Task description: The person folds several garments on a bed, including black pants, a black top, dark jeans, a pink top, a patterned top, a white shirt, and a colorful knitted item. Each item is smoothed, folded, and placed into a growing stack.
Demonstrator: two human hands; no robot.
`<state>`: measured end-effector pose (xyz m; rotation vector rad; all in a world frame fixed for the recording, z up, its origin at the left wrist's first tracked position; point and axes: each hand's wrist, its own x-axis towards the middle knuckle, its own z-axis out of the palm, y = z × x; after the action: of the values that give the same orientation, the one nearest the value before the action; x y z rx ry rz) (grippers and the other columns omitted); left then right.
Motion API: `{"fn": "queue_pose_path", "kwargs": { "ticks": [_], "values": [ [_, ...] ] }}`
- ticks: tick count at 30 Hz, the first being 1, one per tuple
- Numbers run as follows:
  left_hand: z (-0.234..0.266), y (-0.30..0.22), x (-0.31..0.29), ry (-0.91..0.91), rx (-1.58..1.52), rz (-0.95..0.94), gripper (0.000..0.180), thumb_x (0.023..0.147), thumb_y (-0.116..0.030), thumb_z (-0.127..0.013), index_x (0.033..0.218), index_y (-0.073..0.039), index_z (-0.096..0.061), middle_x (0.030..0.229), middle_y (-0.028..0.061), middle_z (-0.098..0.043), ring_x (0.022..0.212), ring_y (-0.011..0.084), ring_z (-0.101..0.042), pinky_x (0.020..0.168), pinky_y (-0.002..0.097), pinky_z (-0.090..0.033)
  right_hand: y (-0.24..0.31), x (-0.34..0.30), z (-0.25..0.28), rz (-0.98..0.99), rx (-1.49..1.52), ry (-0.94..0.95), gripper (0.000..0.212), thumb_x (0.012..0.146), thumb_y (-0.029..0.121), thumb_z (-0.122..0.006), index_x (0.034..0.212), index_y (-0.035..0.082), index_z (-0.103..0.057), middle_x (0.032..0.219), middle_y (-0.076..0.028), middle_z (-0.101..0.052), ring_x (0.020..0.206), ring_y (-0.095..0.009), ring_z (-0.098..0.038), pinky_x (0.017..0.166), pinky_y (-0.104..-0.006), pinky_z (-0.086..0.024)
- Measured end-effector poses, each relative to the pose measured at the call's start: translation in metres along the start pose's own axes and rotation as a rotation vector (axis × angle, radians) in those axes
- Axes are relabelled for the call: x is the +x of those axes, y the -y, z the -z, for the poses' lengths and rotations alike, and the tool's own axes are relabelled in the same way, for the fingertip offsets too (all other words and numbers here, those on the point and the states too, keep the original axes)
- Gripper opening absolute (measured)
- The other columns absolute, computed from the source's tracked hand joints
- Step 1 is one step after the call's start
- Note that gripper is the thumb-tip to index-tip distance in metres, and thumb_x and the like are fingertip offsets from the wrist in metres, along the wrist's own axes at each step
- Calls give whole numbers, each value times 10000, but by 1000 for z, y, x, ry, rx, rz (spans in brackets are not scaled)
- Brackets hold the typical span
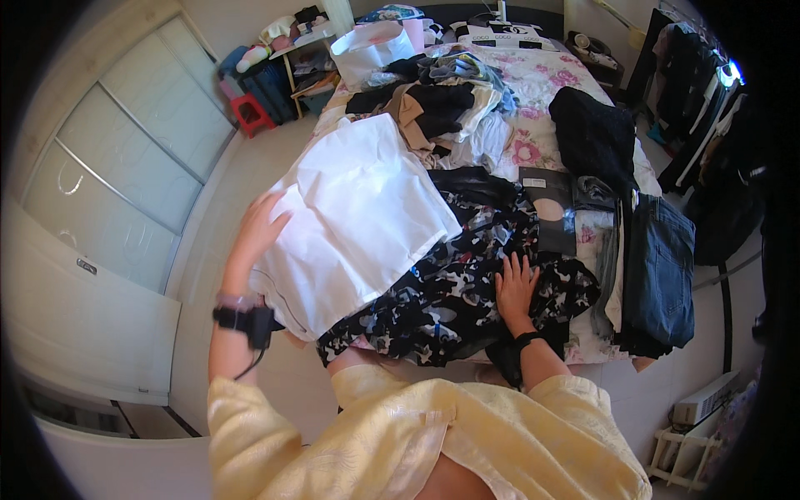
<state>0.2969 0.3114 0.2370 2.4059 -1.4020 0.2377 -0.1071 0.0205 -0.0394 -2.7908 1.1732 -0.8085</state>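
Two hands (265, 223) (517, 287) — one broad white cloth (358, 221), one bed (575, 67), one stool (251, 115).

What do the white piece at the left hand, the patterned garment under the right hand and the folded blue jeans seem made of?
White piece: cloth or coated sheet, unclear; smooth, crisply creased. Patterned garment: probably thin fabric, mostly matte, in soft folds. Blue jeans: likely matte denim, from the seams and pocket.

The left forearm (232, 354) stretches forward; the left hand (262, 229) turns inward, back upward, its fingers (281, 222) pointing right and slightly bent; the right forearm (540, 360) slants forward and leftward; the right hand (516, 292) lies palm down, flat, its digits spread.
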Motion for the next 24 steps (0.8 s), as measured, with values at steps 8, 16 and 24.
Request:
{"fn": "queue_pose_path", "kwargs": {
  "ticks": [8, 16, 24],
  "values": [
    [-139, -123, 230, 80, 134, -91, 1079, 648, -370, -849, 1498, -125, -232, 1571, 193, -96, 1427, 424, -167, 1094, 580, -288, -7, 1, -17, -35, 80, 22, 414, 887, 181, -555, 1287, 74, -545, 1393, -98, -481, 1293, -312, -402, 1109, -572, -207],
    [-248, -168, 361, 158, 292, -288, 1377, 487, -398, -916, 1543, -283, -38, 1597, 159, 17, 1456, 433, -25, 1077, 704, -159, -10, 8, -33, -102, 152, 145, 514, 823, 209, -537, 1322, 92, -508, 1422, -104, -436, 1304, -326, -371, 1102, -582, -182],
    [-306, -169, 413, 15, 218, -222, 628, 692, -49, -668, 1285, -129, -479, 1103, 158, -551, 1038, 389, -535, 828, 485, -502, -13, 3, -43, -127, 133, 184, 521, 835, 259, -494, 1332, 102, -500, 1437, -107, -428, 1323, -328, -359, 1099, -595, -158]
  ]
}}
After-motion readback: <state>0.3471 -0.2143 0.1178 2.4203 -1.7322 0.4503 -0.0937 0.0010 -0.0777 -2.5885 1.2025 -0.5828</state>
